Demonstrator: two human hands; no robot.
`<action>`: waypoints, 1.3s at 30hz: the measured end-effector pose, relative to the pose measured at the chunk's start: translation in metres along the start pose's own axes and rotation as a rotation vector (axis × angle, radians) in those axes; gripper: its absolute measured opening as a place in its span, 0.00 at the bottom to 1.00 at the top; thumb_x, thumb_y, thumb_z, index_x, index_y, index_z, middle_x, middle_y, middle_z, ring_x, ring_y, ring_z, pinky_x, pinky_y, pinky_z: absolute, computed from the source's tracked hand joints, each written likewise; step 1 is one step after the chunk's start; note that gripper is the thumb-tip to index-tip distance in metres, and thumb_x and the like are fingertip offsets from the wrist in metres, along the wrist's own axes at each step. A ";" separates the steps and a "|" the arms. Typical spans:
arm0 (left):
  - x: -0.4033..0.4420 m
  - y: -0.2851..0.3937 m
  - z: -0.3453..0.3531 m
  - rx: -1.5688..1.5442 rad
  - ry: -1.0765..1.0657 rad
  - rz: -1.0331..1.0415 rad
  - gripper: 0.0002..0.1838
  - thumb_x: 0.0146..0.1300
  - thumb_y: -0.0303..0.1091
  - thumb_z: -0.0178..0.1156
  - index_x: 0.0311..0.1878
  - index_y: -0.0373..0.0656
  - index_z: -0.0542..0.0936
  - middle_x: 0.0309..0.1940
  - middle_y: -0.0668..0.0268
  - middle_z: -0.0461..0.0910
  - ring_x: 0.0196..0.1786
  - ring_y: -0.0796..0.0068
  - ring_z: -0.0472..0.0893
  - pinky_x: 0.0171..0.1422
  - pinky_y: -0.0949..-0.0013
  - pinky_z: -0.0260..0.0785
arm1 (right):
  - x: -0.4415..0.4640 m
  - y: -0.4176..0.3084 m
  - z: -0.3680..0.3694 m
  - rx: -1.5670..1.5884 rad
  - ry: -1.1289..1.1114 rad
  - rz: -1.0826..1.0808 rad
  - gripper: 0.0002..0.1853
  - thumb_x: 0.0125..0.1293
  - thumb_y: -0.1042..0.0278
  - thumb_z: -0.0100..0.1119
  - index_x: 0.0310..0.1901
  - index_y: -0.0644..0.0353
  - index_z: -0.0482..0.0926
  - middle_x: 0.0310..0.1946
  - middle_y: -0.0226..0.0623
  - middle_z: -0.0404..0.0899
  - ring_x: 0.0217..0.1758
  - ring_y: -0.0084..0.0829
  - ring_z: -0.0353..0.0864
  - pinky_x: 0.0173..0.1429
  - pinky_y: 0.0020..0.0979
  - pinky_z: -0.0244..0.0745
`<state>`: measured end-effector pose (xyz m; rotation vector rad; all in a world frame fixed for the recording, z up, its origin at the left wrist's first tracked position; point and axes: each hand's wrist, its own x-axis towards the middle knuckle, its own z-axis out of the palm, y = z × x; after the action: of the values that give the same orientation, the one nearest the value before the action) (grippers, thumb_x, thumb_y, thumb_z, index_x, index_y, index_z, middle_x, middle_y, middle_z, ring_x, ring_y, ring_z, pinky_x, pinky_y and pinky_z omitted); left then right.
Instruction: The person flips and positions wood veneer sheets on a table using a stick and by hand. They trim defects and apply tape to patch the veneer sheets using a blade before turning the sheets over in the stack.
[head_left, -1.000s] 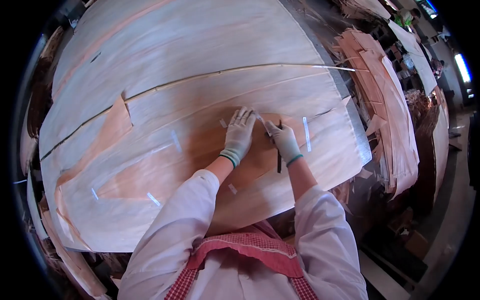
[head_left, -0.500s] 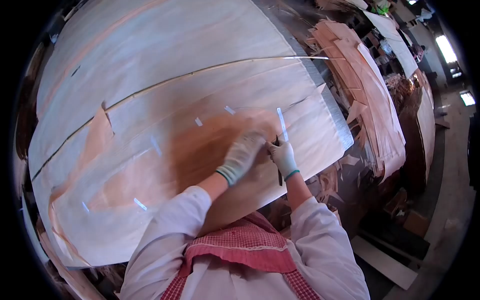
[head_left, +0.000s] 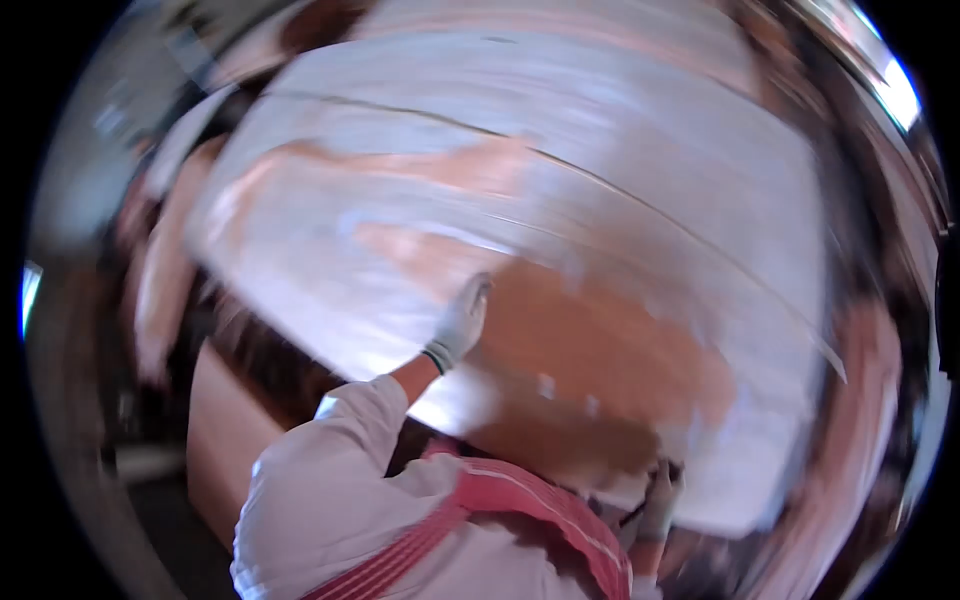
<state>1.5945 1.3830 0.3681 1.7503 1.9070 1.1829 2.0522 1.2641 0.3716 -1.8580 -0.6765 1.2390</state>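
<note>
The pale sheet [head_left: 300, 215] spreads from nine to three o'clock in view, its brown patch [head_left: 590, 330] at three o'clock from the left hand [head_left: 463, 318], fairly open, seemingly empty. At five o'clock, the blurred right hand [head_left: 658, 495] curls round a dark tool [head_left: 632, 516]. Flat, even palm pressure should suit thin wood.

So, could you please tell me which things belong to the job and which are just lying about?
Seems part of the job:
- large pale sheet
- brown patch on it
- small pale strips
- dark slim tool in the right hand

Seems just lying about:
- pinkish panel, lower left
- blurred pinkish material, far right
</note>
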 end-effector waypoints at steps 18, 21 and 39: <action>-0.156 -0.316 -0.391 0.108 0.994 -0.917 0.15 0.62 0.29 0.54 0.53 0.40 0.74 0.45 0.49 0.80 0.48 0.52 0.80 0.54 0.62 0.70 | -0.105 -0.050 0.273 -0.231 -0.361 -0.224 0.10 0.70 0.63 0.52 0.42 0.60 0.75 0.28 0.33 0.77 0.15 0.16 0.65 0.17 0.18 0.58; -0.138 -0.391 -0.457 0.226 1.008 -0.895 0.17 0.60 0.31 0.56 0.53 0.39 0.74 0.45 0.50 0.80 0.49 0.51 0.79 0.56 0.61 0.70 | -0.133 -0.028 0.338 -0.220 -0.351 -0.252 0.10 0.70 0.62 0.52 0.43 0.60 0.75 0.29 0.33 0.77 0.14 0.17 0.65 0.17 0.18 0.58; -0.067 -0.554 -0.628 0.198 0.682 -0.592 0.04 0.66 0.30 0.53 0.39 0.40 0.75 0.24 0.60 0.77 0.27 0.66 0.76 0.34 0.63 0.70 | -0.322 -0.066 0.599 -0.466 -0.602 -0.159 0.10 0.67 0.66 0.55 0.43 0.64 0.78 0.32 0.30 0.81 0.28 0.18 0.75 0.30 0.22 0.71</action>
<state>0.7930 1.1343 0.3348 0.7477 2.7321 1.4792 1.3753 1.2395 0.4610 -1.7252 -1.5160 1.6469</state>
